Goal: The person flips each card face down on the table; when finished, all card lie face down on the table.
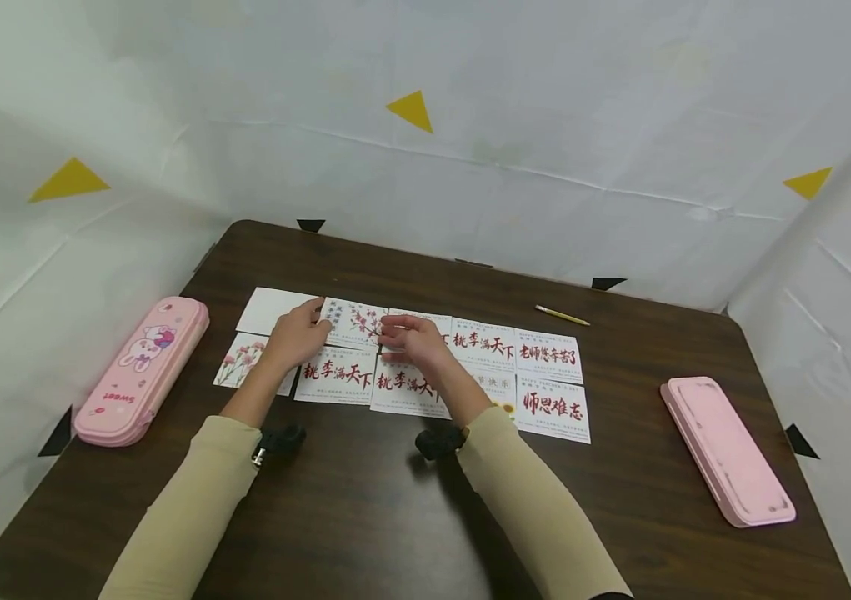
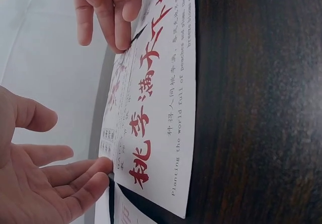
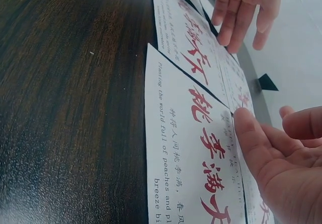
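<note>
Greeting cards lie in two rows on the dark table. My left hand [image 1: 296,337] touches the left edge of a card with pink blossoms [image 1: 362,320] in the far row, its fingers relaxed. At that card's right edge is my right hand [image 1: 425,346], fingers loosely extended and partly covering a red-lettered card behind it. Below, in the near row, are two matching red-lettered cards [image 1: 335,375]. In the left wrist view my left fingertips [image 2: 104,164] rest at the border between the rows. The right wrist view shows my right fingertips [image 3: 245,119] at a card's upper edge.
A blank white card [image 1: 269,310] and a pink-flower card [image 1: 239,363] lie at the left end; more lettered cards [image 1: 554,410] extend right. A yellow pencil [image 1: 563,315] lies behind. Pink pencil cases stand at the left [image 1: 125,392] and right [image 1: 728,454]. White sheeting [image 1: 515,200] encloses the table.
</note>
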`<state>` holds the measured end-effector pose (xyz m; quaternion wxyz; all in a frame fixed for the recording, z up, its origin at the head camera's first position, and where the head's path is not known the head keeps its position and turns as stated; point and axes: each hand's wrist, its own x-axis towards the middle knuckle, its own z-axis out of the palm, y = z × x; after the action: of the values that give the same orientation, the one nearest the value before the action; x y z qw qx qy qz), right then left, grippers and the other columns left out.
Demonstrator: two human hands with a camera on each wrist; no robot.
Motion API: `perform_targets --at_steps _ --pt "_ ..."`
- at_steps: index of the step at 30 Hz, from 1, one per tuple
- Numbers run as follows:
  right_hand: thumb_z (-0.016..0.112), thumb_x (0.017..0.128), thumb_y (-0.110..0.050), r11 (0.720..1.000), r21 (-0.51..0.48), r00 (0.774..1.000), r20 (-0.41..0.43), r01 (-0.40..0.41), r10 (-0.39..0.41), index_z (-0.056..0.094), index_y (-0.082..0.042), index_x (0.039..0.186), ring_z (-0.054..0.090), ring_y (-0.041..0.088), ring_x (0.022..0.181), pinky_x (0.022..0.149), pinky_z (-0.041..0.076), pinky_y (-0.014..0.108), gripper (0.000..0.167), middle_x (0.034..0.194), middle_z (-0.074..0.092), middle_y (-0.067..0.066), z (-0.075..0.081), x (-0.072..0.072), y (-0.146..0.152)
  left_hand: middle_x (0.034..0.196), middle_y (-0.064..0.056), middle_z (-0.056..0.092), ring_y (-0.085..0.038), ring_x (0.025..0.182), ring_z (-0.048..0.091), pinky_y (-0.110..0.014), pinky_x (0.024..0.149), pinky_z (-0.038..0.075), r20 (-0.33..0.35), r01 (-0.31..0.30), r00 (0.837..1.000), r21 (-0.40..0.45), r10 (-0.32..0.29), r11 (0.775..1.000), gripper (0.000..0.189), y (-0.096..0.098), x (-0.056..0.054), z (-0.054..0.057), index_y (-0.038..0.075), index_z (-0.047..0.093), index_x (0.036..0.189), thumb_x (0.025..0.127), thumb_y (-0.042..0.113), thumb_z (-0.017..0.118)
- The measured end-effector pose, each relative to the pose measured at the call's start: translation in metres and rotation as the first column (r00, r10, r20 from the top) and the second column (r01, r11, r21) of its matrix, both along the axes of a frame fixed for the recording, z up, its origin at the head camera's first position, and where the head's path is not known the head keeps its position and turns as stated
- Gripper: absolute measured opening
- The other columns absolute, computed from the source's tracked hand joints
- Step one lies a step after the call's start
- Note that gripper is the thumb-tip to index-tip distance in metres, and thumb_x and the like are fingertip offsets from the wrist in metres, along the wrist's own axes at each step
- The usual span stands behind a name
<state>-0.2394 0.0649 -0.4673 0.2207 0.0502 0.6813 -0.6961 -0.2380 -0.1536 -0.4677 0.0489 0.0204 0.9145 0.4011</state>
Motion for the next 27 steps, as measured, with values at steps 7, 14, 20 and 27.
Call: perform_targets --at_steps 7,14,20,27 --pt "0.048 0.099 0.003 1.0 -0.015 1.0 0.009 -0.007 0.007 0.054 0.001 0.137 0.056 0.028 0.124 0.093 0.052 0.039 0.039 0.141 0.053 0.017 0.0004 -0.0008 0.0 0.137 -0.027 0.053 -0.041 0.126 0.05 -0.054 0.1 0.041 0.01 -0.024 1.0 0.01 0.024 1.0 0.058 0.0004 -0.0015 0.0014 -0.001 0.035 0.15 0.096 0.019 0.042" --pt "0.05 0.098 0.003 0.998 -0.056 0.999 0.039 0.006 -0.003 0.054 0.0 0.138 0.055 0.029 0.125 0.096 0.05 0.042 0.041 0.142 0.052 0.017 -0.0022 -0.0001 -0.0005 0.131 -0.026 0.058 -0.04 0.12 0.054 -0.052 0.096 0.043 0.01 -0.049 0.999 0.039 0.048 0.998 0.054 -0.0039 -0.0016 -0.0013 0.001 0.041 0.148 0.098 0.021 0.04" --pt "0.05 0.099 0.001 0.998 -0.062 0.999 0.041 0.015 -0.013 0.054 -0.001 0.138 0.055 0.03 0.124 0.095 0.051 0.042 0.039 0.14 0.053 0.017 -0.0032 0.0006 -0.0007 0.129 -0.024 0.059 -0.039 0.112 0.058 -0.048 0.091 0.044 0.029 -0.075 0.997 0.094 0.073 0.993 0.053 -0.0059 -0.0034 -0.003 0.001 0.042 0.147 0.097 0.02 0.041" --pt "0.051 0.099 0.002 0.995 -0.094 0.999 0.04 0.024 -0.02 0.053 -0.001 0.139 0.053 0.03 0.126 0.092 0.053 0.04 0.041 0.141 0.051 0.018 -0.0012 0.0005 0.003 0.129 -0.024 0.06 -0.039 0.117 0.055 -0.05 0.095 0.043 0.003 -0.072 0.997 0.117 0.073 0.99 0.053 -0.0045 -0.0046 0.0001 0.002 0.043 0.147 0.098 0.023 0.043"
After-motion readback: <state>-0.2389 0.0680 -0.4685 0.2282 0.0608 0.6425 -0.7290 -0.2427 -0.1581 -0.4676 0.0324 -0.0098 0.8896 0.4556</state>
